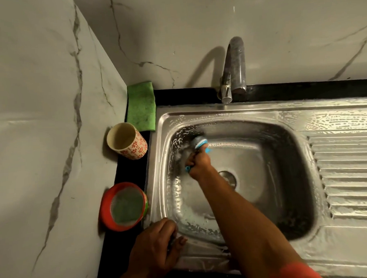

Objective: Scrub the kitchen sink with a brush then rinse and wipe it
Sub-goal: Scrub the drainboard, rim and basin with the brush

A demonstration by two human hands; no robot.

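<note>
right hand [198, 163] grip holds brush [199, 142] handle | head past knuckles, against sink [294, 165] wall | left hand [154, 246] grip unclear

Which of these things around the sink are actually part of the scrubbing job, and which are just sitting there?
For the job: brush, gripped by the right hand; soapy sink; tap, for rinsing; green cloth, probably for wiping.
Just lying about: patterned cup; red tub, contents unclear.
</note>
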